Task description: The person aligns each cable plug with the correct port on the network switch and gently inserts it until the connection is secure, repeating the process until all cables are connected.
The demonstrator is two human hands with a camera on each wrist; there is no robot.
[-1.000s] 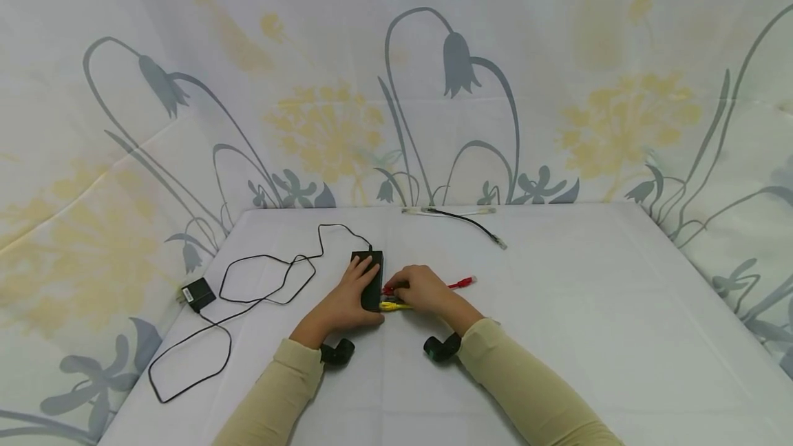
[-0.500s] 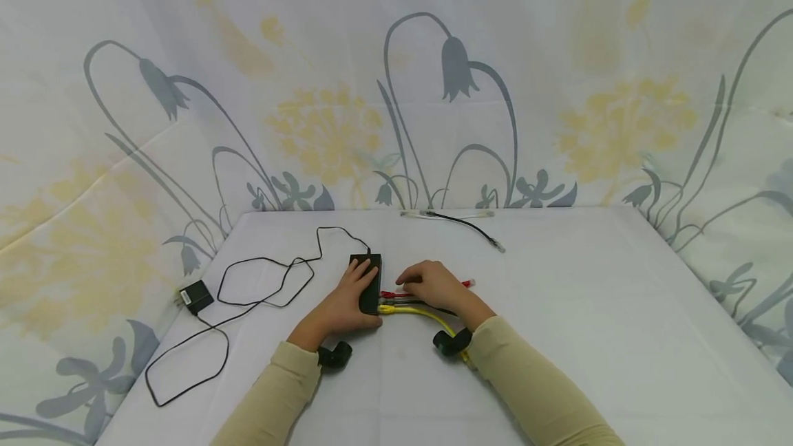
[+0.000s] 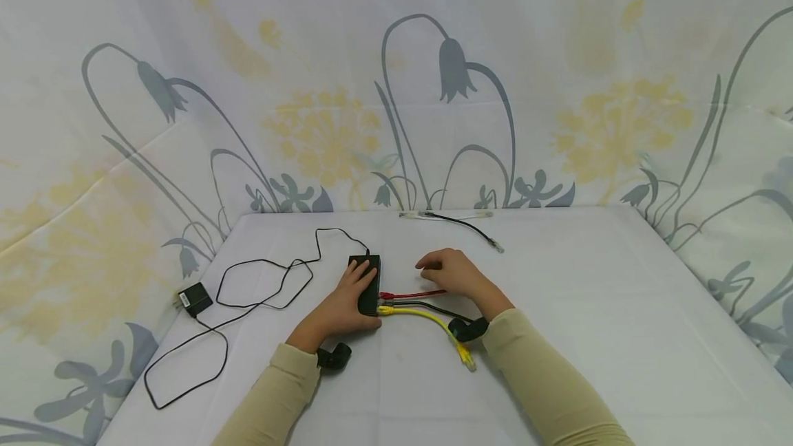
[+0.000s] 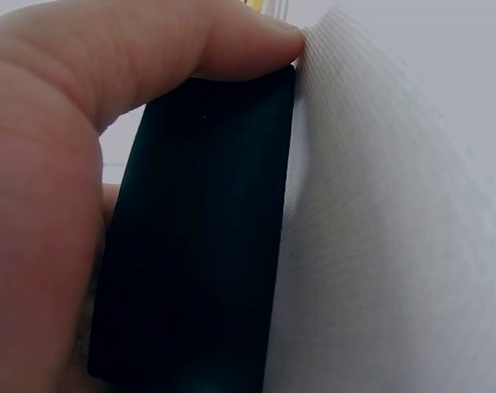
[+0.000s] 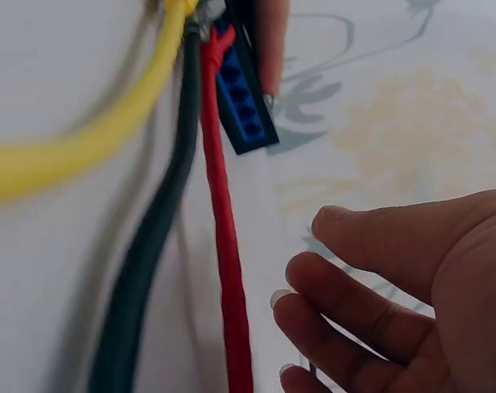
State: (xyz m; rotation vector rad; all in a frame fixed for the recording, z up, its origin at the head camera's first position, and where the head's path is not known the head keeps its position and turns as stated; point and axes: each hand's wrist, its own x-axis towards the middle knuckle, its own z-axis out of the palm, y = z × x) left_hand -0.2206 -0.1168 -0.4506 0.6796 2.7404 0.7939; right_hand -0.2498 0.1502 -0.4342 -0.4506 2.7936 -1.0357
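Observation:
A black network switch (image 3: pixel 370 291) lies mid-table with a row of blue ports (image 5: pixel 244 102) along its right side. My left hand (image 3: pixel 341 305) holds it, fingers spread over the top and thumb (image 4: pixel 248 45) bent against the near end. Plugged into that side are a red cable (image 3: pixel 409 294), a black cable (image 5: pixel 154 237) and a yellow cable (image 3: pixel 434 317). My right hand (image 3: pixel 461 274) is to the right of the switch, over the red cable's far part, fingers loosely bent with nothing between them. That hand hides the red cable's free end.
A power adapter (image 3: pixel 195 299) lies at the left, its thin cord (image 3: pixel 269 303) looping across to the switch's far end. At the back edge lie a short black cable (image 3: pixel 466 222) and a whitish cable (image 3: pixel 410 215). A patterned cloth (image 3: pixel 334 115) rises behind the table.
My right hand has let go at the red cable's plug and moved right and away from the switch, uncovering the cables. The left hand stays on the switch.

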